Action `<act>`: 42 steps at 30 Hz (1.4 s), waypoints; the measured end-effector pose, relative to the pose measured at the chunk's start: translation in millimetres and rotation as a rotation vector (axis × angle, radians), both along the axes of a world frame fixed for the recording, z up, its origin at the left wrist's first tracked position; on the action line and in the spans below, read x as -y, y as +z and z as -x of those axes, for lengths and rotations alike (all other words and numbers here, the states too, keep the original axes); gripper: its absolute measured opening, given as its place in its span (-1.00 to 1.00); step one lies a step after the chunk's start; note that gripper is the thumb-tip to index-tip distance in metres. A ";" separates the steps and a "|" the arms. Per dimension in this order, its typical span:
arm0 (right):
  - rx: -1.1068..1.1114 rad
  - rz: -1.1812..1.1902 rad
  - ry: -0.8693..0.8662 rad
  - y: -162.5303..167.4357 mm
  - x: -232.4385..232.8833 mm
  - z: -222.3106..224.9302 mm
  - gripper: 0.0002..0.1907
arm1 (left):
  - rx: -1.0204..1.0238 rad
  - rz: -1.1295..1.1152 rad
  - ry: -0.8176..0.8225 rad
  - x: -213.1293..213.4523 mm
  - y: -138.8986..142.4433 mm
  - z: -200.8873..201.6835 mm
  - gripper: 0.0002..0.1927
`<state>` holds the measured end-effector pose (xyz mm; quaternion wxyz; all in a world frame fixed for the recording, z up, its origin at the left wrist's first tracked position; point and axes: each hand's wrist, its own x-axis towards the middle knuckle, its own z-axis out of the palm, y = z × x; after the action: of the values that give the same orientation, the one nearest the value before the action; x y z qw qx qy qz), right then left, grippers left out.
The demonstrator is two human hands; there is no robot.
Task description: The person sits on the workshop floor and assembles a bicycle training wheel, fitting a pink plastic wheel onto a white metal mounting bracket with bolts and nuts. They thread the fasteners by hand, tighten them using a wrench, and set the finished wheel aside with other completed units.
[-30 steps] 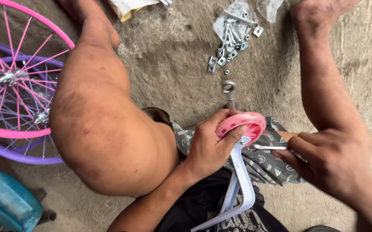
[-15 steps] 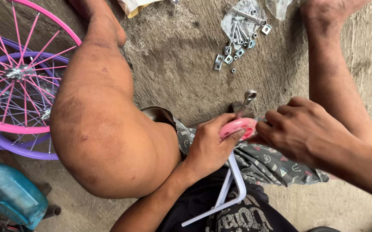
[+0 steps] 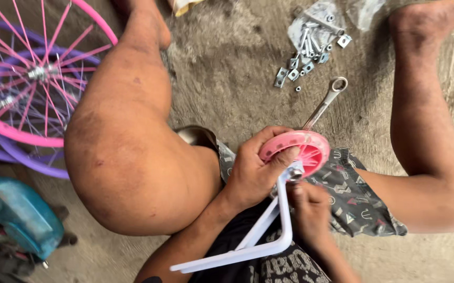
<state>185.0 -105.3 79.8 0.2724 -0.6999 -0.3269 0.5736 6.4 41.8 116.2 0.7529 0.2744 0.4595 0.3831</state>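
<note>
The person sits on the concrete floor [image 3: 227, 78] with knees spread, and between them the left hand [image 3: 255, 167] is clamped around the rim of a small pink training wheel [image 3: 303, 149], thumb across its edge. The wheel sits at the top of a white bent bracket [image 3: 269, 230] that runs down over the lap; its lower end stops near the bottom of the frame. The right hand [image 3: 311, 209] is just under the wheel's hub, fingers curled up against the axle fitting [image 3: 294, 173]. Whether it pinches a nut or only touches the metal I cannot tell, since the fingertips are hidden behind the bracket. A spanner [image 3: 325, 105] pokes out from behind the wheel, its ring end lying on the floor, its lower end covered. Farther off lies a scatter of bolts and plates [image 3: 305, 47] on a torn plastic bag. At the left edge, pink and purple spoked wheels [image 3: 27, 89] are cut off, and a blue object [image 3: 19, 215] is too blurred to name.
</note>
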 end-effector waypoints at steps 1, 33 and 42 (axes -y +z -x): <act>0.061 -0.053 0.104 6.0 -4.6 -12.3 -0.65 | 0.025 -0.010 0.001 -0.9 1.1 -2.0 -0.60; 0.937 -0.443 1.872 117.9 -214.6 -32.5 -0.46 | -0.455 -0.254 -0.309 2.2 2.4 -12.8 -0.71; 0.927 -0.513 2.250 96.1 -222.4 -47.3 -0.72 | -0.363 -0.186 -0.296 2.7 6.2 -11.9 -0.67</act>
<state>232.2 117.1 175.8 -0.3825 -0.0941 -0.9129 0.1067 18.3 39.1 122.3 0.6775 0.4709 0.5048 0.2537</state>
